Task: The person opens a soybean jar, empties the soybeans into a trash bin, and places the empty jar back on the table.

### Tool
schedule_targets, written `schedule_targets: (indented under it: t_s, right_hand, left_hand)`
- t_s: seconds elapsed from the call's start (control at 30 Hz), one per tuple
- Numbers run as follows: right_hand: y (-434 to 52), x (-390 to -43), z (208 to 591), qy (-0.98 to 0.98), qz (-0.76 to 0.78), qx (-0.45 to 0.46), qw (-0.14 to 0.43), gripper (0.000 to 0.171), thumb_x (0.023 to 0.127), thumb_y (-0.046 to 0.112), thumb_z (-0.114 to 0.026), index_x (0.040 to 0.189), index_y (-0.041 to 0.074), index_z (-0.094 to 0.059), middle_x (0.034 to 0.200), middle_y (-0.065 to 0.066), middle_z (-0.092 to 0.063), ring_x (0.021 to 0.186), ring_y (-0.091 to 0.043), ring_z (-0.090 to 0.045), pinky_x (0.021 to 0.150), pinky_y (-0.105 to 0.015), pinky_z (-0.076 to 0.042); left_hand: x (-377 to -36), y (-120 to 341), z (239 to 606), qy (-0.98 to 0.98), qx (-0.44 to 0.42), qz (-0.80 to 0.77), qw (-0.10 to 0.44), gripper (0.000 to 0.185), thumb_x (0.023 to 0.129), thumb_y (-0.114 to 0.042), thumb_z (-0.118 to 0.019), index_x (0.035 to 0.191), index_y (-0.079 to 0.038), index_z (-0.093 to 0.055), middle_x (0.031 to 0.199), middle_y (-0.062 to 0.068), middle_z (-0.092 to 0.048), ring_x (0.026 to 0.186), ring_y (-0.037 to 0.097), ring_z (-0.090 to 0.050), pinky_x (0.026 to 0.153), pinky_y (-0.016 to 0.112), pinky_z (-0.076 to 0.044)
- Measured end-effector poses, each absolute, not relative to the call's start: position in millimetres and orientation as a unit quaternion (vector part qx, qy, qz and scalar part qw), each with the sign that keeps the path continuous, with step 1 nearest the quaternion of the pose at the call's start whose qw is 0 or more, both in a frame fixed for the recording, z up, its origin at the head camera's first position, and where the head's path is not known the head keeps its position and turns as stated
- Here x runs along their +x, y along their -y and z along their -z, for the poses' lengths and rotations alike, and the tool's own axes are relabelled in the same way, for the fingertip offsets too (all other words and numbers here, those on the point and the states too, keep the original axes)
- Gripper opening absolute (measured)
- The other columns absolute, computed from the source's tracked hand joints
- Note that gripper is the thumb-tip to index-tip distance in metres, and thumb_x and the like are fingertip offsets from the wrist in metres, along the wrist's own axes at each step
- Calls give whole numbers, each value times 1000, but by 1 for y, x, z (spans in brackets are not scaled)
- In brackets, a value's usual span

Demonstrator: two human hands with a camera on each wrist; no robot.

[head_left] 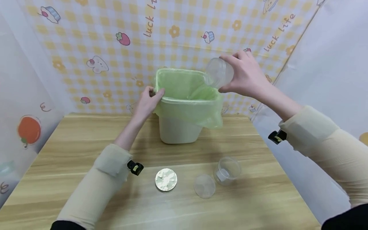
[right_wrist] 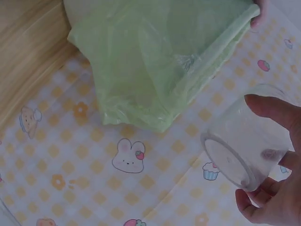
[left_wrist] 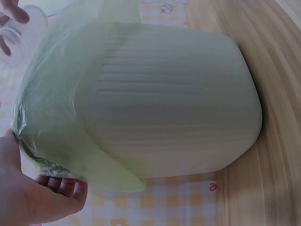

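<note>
A white trash bin [head_left: 179, 129] stands at the back of the table, lined with a green plastic bag [head_left: 189, 113] folded over its rim. My left hand [head_left: 148, 101] grips the bin's left rim through the bag, thumb over the edge. Above the bin's right side my right hand [head_left: 244, 75] holds a clear plastic cup [head_left: 217, 73], tilted. In the right wrist view the clear cup [right_wrist: 247, 141] sits between thumb and curled fingers and looks empty. The left wrist view shows the bin's ribbed side [left_wrist: 178, 99] with the bag draped on it.
On the wooden table [head_left: 138, 207] lie a round silvery lid [head_left: 166, 180] and a clear flat disc [head_left: 204, 186]. Close to the disc is another clear cup [head_left: 230, 169]. A checked cloth [head_left: 115, 41] with printed drawings hangs behind the bin.
</note>
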State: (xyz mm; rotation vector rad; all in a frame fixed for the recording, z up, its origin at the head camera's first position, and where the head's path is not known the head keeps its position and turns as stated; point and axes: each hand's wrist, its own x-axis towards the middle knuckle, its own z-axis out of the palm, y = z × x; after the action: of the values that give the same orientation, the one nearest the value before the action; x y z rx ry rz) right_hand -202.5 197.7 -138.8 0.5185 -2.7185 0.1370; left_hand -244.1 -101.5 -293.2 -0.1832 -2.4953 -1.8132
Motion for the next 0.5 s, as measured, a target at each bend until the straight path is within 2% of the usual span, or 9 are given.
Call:
schedule_targets:
  t_s: [0.17,0.37,0.5]
  right_hand:
    - [-204,-188,144,969,-91,174,150,98,66,30,-93,152,13,-49,136,-26,-56,124,-42,-47,98,-60,-42]
    - [-212,-171,160,965,-152,181,114,95,68,36,-94,151,18,-51,137,-15,-62,123,-34,-53,98,-56,-43]
    - [-217,-162,176,958,-205,180,92,92,67,33,-96,148,19,-53,133,-10,-63,118,-31,-57,95,-51,-47]
  left_hand:
    - [-243,102,292,812,-61,580,44,65,99,-59,-53,130,-3,-50,115,10,-55,101,23,-52,85,33,-45]
    - [-239,102,293,817,-66,569,65,68,99,-63,-51,130,-2,-50,113,10,-54,100,23,-51,86,32,-44]
    - [-237,102,294,820,-75,563,77,69,100,-62,-50,130,0,-50,115,10,-53,102,23,-49,88,33,-43]
